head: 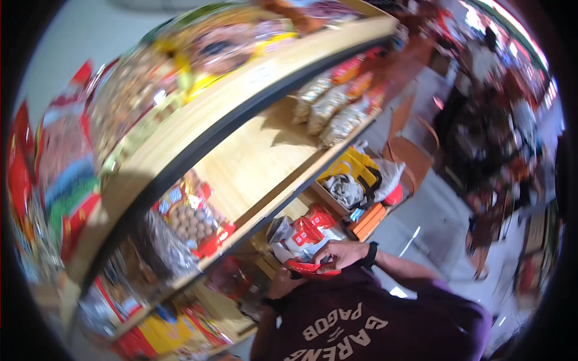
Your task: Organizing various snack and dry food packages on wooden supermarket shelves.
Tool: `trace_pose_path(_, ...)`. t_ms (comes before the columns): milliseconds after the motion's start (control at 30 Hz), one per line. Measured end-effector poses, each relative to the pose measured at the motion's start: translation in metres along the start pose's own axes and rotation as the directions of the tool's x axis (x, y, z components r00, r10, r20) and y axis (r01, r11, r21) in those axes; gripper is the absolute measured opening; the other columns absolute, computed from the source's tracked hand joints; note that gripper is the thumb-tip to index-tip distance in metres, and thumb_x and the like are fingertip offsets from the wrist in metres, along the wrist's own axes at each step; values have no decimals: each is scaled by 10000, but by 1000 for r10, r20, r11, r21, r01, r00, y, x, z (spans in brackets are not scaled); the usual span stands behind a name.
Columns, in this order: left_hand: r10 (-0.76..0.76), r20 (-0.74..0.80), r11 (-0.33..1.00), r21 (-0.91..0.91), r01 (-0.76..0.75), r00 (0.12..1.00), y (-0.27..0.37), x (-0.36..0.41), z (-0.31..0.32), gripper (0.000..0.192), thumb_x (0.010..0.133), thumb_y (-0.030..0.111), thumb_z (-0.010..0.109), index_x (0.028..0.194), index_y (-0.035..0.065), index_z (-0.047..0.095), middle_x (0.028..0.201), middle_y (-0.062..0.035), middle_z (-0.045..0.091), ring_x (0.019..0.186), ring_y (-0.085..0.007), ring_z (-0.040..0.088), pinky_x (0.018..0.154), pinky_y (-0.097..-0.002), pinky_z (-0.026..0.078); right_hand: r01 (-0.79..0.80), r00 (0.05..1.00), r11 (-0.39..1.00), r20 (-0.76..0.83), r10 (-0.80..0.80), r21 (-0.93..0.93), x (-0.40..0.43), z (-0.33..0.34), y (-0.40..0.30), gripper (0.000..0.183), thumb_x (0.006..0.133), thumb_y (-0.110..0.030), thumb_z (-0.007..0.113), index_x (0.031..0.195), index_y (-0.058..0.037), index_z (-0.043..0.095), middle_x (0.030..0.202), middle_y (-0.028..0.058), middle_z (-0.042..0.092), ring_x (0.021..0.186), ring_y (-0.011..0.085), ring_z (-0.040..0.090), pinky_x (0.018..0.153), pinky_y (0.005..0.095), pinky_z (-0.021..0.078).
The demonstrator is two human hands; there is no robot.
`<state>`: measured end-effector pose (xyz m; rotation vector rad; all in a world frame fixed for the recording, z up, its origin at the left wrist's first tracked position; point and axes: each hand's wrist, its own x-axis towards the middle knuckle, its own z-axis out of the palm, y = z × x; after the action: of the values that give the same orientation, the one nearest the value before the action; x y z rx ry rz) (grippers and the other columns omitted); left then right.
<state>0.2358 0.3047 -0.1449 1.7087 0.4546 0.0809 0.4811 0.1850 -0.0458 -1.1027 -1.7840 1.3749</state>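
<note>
In front of my dark shirt, a red packet (331, 273) lies between my hands. My right hand (342, 254), with a black band at the wrist, has its fingers and thumb bent onto the packet's upper edge. My left hand (285, 280), also banded at the wrist, grips the packet's left end; its fingers are mostly hidden. Just beyond, clear plastic bags with red printed tops (311, 228) sit together on the lower level of a wooden display shelf.
The shelf's middle board (253, 153) carries a bag of round brown items (192, 223) and bags of pale snacks (332, 108). Its dark-edged top (216, 122) holds several large packages. A box with yellow and grey bags (352, 176) stands by an orange-brown chair (408, 162).
</note>
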Motion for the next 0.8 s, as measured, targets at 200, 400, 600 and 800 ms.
trace_pose_path(200,79,193,981,-188,-43,978,30,15,9,671,746,141,853,1307,-1,512,1176,-76,643,1067,-163,611,931,-314,498,195,979,971,83,-184,-142,7,-23,-39,186,798,-25,637,955,35,557,962,203,612,899,377,595,739,423,451)
trace_pose_path(400,75,54,945,-323,-54,996,87,42,11,427,799,-3,766,1196,-6,609,1120,-72,669,1004,-133,644,885,-290,526,43,836,910,-484,-259,-413,-18,-39,-66,271,822,-148,735,1072,-65,669,1077,128,643,1023,324,598,883,384,476)
trace_pose_path(600,147,-430,936,-230,-266,891,142,97,1,463,744,34,829,1155,-11,622,1087,-75,683,971,-150,661,856,-312,539,-54,432,988,-896,-107,-145,-21,-50,-24,582,799,-217,815,1288,-62,540,1162,98,598,1109,206,573,948,356,477)
trace_pose_path(800,247,-483,949,-53,-310,840,188,178,-19,481,739,18,830,1172,3,623,1110,-72,682,995,-151,652,883,-316,530,115,528,989,-849,19,94,-5,-102,-28,409,951,-163,619,1333,-60,514,1201,120,588,1052,218,618,925,347,499)
